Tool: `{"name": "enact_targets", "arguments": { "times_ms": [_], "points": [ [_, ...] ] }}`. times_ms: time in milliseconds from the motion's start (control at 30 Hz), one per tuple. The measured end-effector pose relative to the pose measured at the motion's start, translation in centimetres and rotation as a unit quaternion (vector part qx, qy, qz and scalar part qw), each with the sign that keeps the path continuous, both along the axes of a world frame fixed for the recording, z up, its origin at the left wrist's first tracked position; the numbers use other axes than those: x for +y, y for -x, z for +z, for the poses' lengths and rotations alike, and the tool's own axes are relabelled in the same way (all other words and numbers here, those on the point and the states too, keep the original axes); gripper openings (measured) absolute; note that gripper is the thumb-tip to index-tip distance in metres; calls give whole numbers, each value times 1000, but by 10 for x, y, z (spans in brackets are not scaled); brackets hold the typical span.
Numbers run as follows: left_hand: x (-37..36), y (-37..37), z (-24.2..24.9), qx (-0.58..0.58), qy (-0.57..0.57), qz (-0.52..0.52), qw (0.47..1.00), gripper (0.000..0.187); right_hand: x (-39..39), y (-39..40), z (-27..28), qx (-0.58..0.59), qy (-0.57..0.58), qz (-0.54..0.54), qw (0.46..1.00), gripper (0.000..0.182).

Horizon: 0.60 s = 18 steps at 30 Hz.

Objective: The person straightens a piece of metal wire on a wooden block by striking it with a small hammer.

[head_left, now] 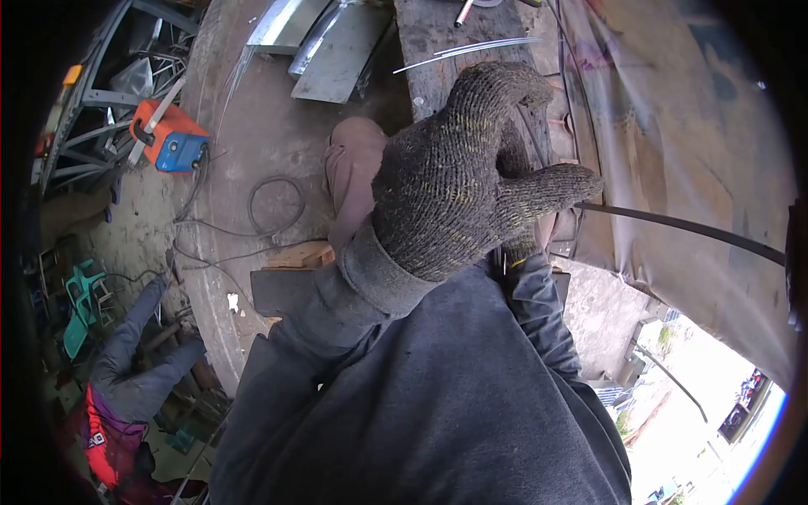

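Close to the camera, my left hand [454, 177] is raised in a thick dark knitted glove, its back toward me. The fingers bend over to the right, and the thumb stretches out below them with a wide gap between. A thin dark rod [537, 139] shows in that gap, overlapping the fingertips in this view. Behind and below the left hand, my right hand [520, 246] wears a similar glove; its fingers are mostly hidden. A dark plank bench [421, 42] runs behind the left hand. Thin bright metal rods [471, 50] lie across it, just above the fingers.
Bent sheet-metal pieces [337, 63] lie left of the bench. An orange and blue machine [172, 139] stands on the floor, near a looped cable [276, 206]. A large tarp [673, 109] hangs at right, crossed by a dark strip [682, 223]. Another person [126, 396] is at lower left.
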<state>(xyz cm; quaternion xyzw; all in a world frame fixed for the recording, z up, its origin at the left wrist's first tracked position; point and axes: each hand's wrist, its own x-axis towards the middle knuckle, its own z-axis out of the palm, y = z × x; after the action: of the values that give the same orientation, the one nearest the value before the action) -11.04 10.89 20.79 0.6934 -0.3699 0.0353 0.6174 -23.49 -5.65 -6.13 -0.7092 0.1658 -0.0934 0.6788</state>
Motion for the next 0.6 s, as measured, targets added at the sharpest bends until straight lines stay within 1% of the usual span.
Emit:
{"name": "enact_targets", "arguments": {
  "times_ms": [33, 100, 133, 200, 233, 367, 500, 533, 600],
  "points": [
    [-2, -3, 0, 1, 0, 0, 1000, 65, 0, 0, 0, 0, -29, -3, 1000, 44],
    [-6, -9, 4, -59, -9, 15, 998, 65, 0, 0, 0, -2, -87, -8, 996, 44],
    [-8, -10, 6, -59, -9, 15, 998, 65, 1, 0, 0, -3, -115, -11, 993, 44],
    [-12, -12, 8, 26, -12, 29, 999, 66, 1, 0, 1, -5, -172, -16, 985, 44],
    [-13, -12, 8, 27, -12, 29, 999, 66, 2, 0, 1, -6, -200, -19, 980, 44],
    [-18, -15, 8, -1, 48, 34, 998, 61, 3, 0, 2, -9, -312, -32, 949, 43],
    [-21, -17, 8, -29, 109, 39, 993, 57, 4, 0, 4, -14, -419, -45, 907, 43],
    [-19, -16, 7, -29, 109, 39, 993, 57, 5, 0, 4, -15, -445, -48, 894, 43],
    [-9, -13, 3, -75, -24, 11, 997, 42, 6, 1, 4, -16, -496, -53, 867, 42]
  ]
}}
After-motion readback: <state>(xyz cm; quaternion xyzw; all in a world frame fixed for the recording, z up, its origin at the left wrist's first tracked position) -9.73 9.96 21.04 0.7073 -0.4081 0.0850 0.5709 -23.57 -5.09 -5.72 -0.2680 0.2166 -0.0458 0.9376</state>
